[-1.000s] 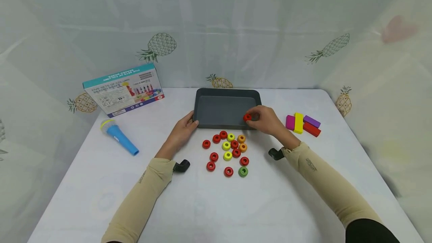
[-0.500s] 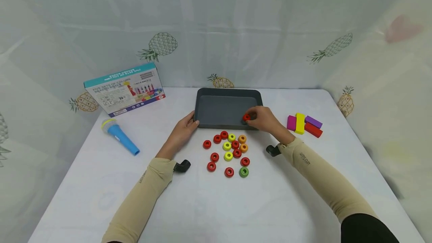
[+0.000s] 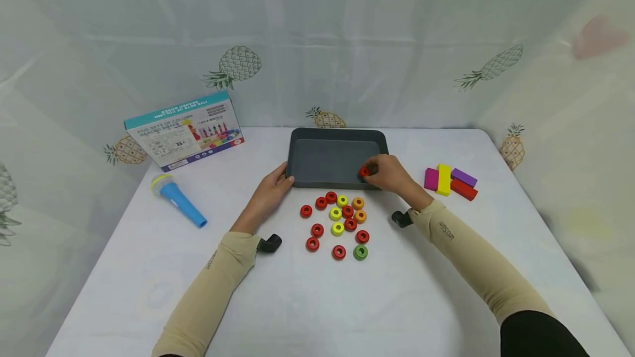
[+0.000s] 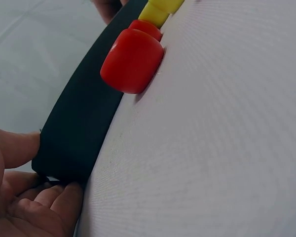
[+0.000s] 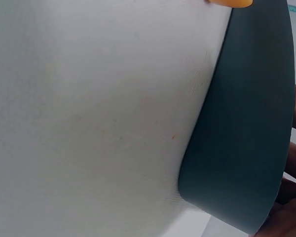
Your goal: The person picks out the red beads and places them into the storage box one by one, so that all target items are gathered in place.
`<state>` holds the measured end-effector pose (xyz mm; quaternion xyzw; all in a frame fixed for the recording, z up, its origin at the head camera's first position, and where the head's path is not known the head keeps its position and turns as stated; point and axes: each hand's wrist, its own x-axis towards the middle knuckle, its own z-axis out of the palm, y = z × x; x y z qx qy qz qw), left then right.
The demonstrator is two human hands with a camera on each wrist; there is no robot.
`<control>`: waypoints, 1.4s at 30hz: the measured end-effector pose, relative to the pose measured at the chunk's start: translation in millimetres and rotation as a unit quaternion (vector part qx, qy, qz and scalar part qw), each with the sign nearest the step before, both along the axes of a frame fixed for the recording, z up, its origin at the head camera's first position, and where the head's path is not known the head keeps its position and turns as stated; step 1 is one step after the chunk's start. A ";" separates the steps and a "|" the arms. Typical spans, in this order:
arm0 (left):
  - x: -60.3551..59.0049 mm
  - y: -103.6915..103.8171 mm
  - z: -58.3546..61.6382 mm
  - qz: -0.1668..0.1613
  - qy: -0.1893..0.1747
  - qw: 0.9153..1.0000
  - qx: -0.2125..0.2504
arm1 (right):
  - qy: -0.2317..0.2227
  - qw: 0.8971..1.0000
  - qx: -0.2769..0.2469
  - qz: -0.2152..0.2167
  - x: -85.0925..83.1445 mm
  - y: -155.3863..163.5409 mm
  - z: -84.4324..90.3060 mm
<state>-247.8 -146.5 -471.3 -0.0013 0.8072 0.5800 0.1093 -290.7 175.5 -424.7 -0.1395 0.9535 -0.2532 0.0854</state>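
Pinched between the thumb and fingertips of my right hand [image 3: 392, 174] is a red ring [image 3: 364, 172], held at the near right corner of the dark grey tray [image 3: 327, 142], just inside its rim. My left hand [image 3: 270, 191] grips the tray's near left corner: the left wrist view shows the thumb on the outer wall and the fingers [image 4: 49, 202] curled beneath the edge where it meets the table [image 3: 317, 302]. The tray sits flat at the centre of the white table, towards the far side. Just in front of its near edge lies a loose cluster of rings [image 3: 339, 223] in red, yellow and orange, with a single green ring [image 3: 360, 252] at the near right of the group; all lie flat with their holes facing up. To the right of my right hand, well apart from the tray, is a small group of coloured blocks [image 3: 450, 182] in pink, yellow, purple and red, touching one another. At the far left a printed box [image 3: 183, 131] stands tilted, and a blue toy microphone [image 3: 177, 201] lies on the table in front of it.
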 end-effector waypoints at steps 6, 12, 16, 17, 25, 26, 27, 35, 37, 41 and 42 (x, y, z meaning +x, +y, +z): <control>-0.3 -0.8 -0.8 -0.001 0.004 1.000 -0.005 | -0.011 1.000 0.010 0.001 -2.2 -1.5 0.6; -1.4 0.1 -1.2 -0.003 0.003 1.000 -0.002 | -0.015 1.000 0.017 0.004 -2.4 -1.2 0.7; -1.3 0.4 -0.4 -0.004 0.004 1.000 -0.002 | -0.014 1.000 0.017 0.005 -1.2 -1.2 1.6; -1.3 0.6 -0.3 -0.005 0.004 1.000 0.001 | -0.014 1.000 0.018 0.004 -1.1 -1.3 1.4; 0.5 1.0 -0.2 -0.001 0.002 1.000 0.001 | -0.008 1.000 0.015 0.003 -0.7 -1.0 -0.4; 0.7 1.0 -0.1 -0.001 0.003 1.000 0.001 | -0.003 1.000 0.014 0.004 -0.5 -0.7 -0.7; 0.9 1.1 0.0 0.000 0.004 1.000 0.000 | 0.001 1.000 0.013 0.006 0.0 -0.4 -0.9; 1.1 2.6 -0.8 0.001 0.000 1.000 -0.005 | 0.047 0.999 -0.002 0.010 6.3 3.2 -4.3; 0.9 2.2 -1.3 0.001 0.002 1.000 -0.007 | 0.059 0.998 -0.010 0.011 8.8 3.6 -4.5; 0.4 1.1 -1.6 0.001 0.006 1.000 -0.015 | 0.083 0.996 -0.029 0.007 16.2 4.5 -1.9; 0.2 0.9 -1.5 0.001 0.006 1.000 -0.017 | 0.089 0.995 -0.034 0.006 18.6 4.8 -0.6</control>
